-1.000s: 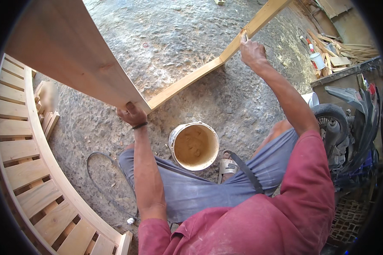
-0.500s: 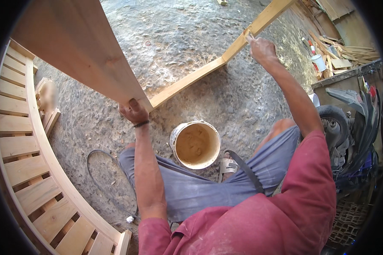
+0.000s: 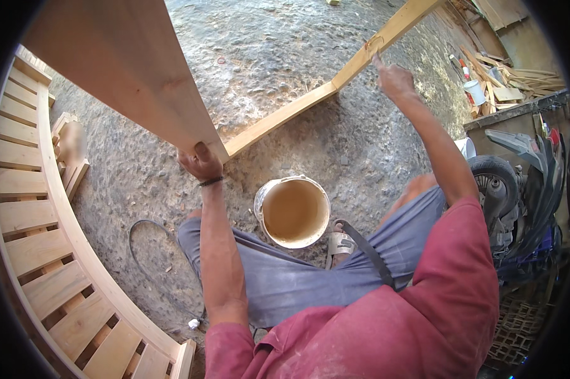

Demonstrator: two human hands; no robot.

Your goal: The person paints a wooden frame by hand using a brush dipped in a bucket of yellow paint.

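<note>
My left hand (image 3: 201,162), with a dark band at the wrist, grips the lower end of a wide wooden board (image 3: 130,69), its thumb on the board's face. This board meets a long narrow wooden piece (image 3: 285,120) at a corner. My right hand (image 3: 395,81) is by an upright wooden piece (image 3: 354,67) that joins it, index finger stretched to its edge, other fingers loosely curled, nothing held. Beside the fingertip, a damp-looking patch (image 3: 375,44) marks the wood. Between my legs stands a white bucket (image 3: 258,211) with tan paste inside.
A slatted wooden panel (image 3: 76,243) curves along the left. Wood offcuts (image 3: 76,174) lie beside it. At right are a partly visible motorcycle (image 3: 503,183), a pile of wood scraps (image 3: 509,82) and a white cup (image 3: 474,93). A dark cable (image 3: 133,243) lies on the rough ground.
My right hand has drawn slightly down and back from the patch, its index finger now extended. My left hand keeps its grip; the view has shifted slightly.
</note>
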